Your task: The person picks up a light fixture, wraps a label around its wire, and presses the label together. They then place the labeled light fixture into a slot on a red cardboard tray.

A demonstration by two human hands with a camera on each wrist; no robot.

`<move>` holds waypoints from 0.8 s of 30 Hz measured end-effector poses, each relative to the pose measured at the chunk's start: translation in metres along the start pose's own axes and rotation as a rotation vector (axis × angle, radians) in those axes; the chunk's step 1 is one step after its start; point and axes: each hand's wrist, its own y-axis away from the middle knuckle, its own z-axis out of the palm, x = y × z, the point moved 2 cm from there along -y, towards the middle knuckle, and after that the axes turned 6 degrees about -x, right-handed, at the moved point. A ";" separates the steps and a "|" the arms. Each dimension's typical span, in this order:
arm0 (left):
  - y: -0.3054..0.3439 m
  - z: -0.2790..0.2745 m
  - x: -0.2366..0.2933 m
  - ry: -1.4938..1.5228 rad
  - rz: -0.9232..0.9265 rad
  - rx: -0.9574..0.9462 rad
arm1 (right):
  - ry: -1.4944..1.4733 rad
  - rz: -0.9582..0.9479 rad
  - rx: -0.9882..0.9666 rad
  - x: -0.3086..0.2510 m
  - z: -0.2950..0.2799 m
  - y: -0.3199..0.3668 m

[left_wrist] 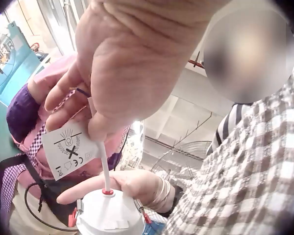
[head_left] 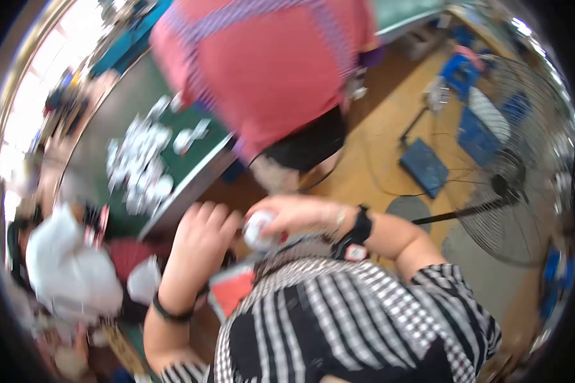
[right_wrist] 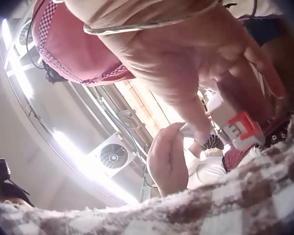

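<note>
In front of my body, my right hand [head_left: 300, 217] grips a round white downlight [head_left: 258, 231]. Seen from the left wrist, the downlight's back has a red grommet [left_wrist: 108, 192] and metal spring clips with red tips at its sides. A white cable [left_wrist: 105, 166] rises from that grommet. My left hand [left_wrist: 137, 63] pinches the cable near its upper end, where a white printed label [left_wrist: 68, 151] hangs and thin wire ends [left_wrist: 80, 91] show. From the right wrist, my right hand's fingers lie around the white housing, beside its red clip [right_wrist: 242, 127].
A person in a pink top [head_left: 268, 70] stands just ahead. At left, a green table [head_left: 191, 153] bears a pile of white parts [head_left: 140, 159]. A white bundle [head_left: 70, 268] is at lower left. On the right stand a large fan [head_left: 508, 182] and blue items [head_left: 423, 167] on the floor.
</note>
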 end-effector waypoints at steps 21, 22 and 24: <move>0.101 0.081 -0.022 1.440 -0.601 0.516 | -0.129 -0.095 -0.394 -0.057 0.047 -0.044; 0.104 0.081 -0.020 1.443 -0.606 0.519 | -0.103 -0.070 -0.381 -0.057 0.048 -0.046; 0.108 0.080 -0.017 1.201 -0.672 0.559 | -0.090 -0.106 -0.383 -0.055 0.054 -0.050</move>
